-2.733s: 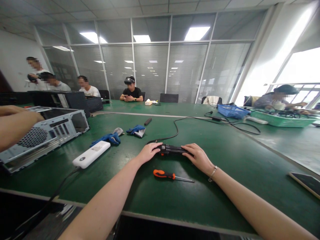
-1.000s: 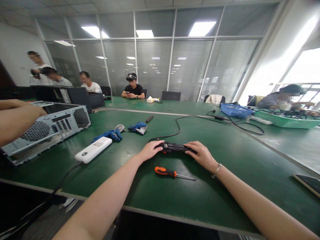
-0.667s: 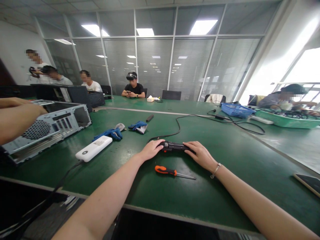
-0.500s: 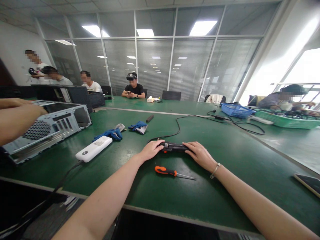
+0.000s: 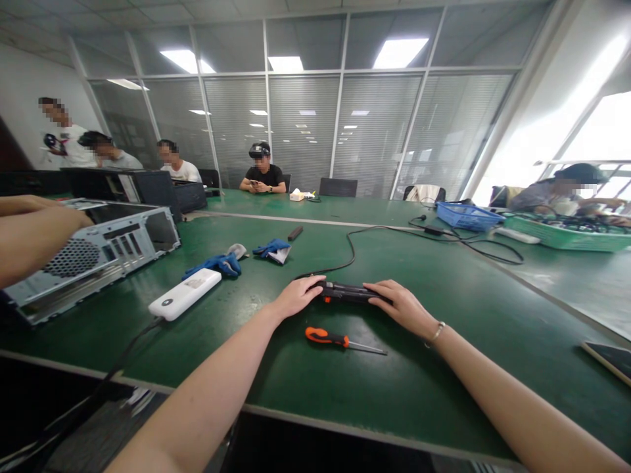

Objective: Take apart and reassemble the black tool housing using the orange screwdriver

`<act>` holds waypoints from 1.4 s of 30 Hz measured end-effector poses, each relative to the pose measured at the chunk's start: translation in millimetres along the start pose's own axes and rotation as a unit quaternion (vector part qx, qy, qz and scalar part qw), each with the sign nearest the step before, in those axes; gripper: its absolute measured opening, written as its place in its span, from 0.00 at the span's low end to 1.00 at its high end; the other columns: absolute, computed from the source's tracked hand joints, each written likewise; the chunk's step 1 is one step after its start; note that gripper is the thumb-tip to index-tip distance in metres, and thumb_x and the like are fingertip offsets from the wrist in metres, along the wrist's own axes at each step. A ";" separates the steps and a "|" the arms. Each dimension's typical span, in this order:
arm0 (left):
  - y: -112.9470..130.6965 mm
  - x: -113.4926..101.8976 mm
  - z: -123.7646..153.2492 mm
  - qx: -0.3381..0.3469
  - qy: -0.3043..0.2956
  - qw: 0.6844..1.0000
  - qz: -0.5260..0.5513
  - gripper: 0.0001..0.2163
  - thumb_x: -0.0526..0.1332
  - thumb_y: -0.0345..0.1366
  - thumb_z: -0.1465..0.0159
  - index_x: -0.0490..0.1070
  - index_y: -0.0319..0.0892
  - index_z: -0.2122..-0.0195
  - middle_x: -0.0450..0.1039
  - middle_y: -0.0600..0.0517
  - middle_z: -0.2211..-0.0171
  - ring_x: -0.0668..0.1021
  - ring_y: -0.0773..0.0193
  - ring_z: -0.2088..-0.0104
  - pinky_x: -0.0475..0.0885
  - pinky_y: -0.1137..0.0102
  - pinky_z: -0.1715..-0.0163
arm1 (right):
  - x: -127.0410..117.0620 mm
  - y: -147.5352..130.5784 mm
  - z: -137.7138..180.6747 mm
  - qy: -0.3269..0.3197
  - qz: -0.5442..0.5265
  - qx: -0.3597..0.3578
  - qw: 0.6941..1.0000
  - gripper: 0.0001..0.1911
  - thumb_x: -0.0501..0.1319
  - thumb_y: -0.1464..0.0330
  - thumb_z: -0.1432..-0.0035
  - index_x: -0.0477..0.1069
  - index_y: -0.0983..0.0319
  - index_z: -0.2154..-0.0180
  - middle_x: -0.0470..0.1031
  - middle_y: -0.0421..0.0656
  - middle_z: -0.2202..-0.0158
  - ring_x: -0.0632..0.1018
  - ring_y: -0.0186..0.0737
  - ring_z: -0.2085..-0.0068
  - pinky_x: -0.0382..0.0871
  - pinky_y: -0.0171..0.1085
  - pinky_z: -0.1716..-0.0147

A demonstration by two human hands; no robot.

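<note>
No lettering or number is legible. The white box (image 5: 185,295), toward the tabletop's (image 5: 434,387) front left corner, bears a label (image 5: 199,279) too small to read and a dark round mark (image 5: 168,302).

Broad green table (image 5: 493,309), black tool (image 5: 345,295) under the fingers (image 5: 311,282), orange-handled screwdriver (image 5: 328,337) just nearside of them, white box (image 5: 186,294) and blue gloves (image 5: 225,264) off to their left, phone (image 5: 611,360) well to their right.

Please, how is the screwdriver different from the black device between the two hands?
The screwdriver lies untouched on the green table, while the black device has the left hand and right hand at its ends.
The screwdriver has an orange-and-black handle and a silvery shaft; the black device is mostly black, with a small orange part.
Both include orange and black.
</note>
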State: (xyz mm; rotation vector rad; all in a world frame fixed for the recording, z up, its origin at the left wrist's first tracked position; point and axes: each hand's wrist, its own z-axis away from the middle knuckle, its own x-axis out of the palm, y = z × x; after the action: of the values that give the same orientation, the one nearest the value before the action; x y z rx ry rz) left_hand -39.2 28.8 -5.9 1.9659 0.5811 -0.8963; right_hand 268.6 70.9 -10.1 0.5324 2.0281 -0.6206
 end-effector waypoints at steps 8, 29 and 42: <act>0.8 -2.2 0.4 -0.017 0.000 0.999 0.029 0.17 0.53 0.39 0.32 0.67 0.45 0.43 0.70 0.51 0.44 0.72 0.57 0.44 0.63 0.65 0.42 | 5.4 0.5 1.2 0.068 -0.034 0.003 0.997 0.19 0.55 0.60 0.36 0.68 0.53 0.44 0.73 0.46 0.51 0.74 0.47 0.52 0.70 0.48 0.52; -2.2 -0.1 -0.8 -0.010 0.007 0.998 0.055 0.18 0.56 0.37 0.34 0.68 0.43 0.43 0.71 0.49 0.44 0.73 0.56 0.45 0.63 0.64 0.43 | 5.5 3.9 1.6 0.045 -0.038 0.015 0.998 0.19 0.58 0.59 0.39 0.71 0.54 0.47 0.75 0.46 0.53 0.76 0.47 0.54 0.72 0.46 0.54; -1.1 -1.5 0.4 0.008 -0.018 0.996 0.092 0.20 0.61 0.33 0.38 0.70 0.44 0.44 0.74 0.49 0.48 0.76 0.56 0.51 0.68 0.65 0.48 | -2.3 2.8 -2.1 0.020 -0.074 0.021 0.997 0.17 0.61 0.60 0.41 0.74 0.55 0.51 0.75 0.45 0.52 0.77 0.46 0.54 0.71 0.45 0.53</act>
State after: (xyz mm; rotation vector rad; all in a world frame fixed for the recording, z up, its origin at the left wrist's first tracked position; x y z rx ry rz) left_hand -41.1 28.9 -5.4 1.9773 0.3659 -0.8201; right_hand 270.0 74.1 -7.7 0.4254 2.1095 -0.7473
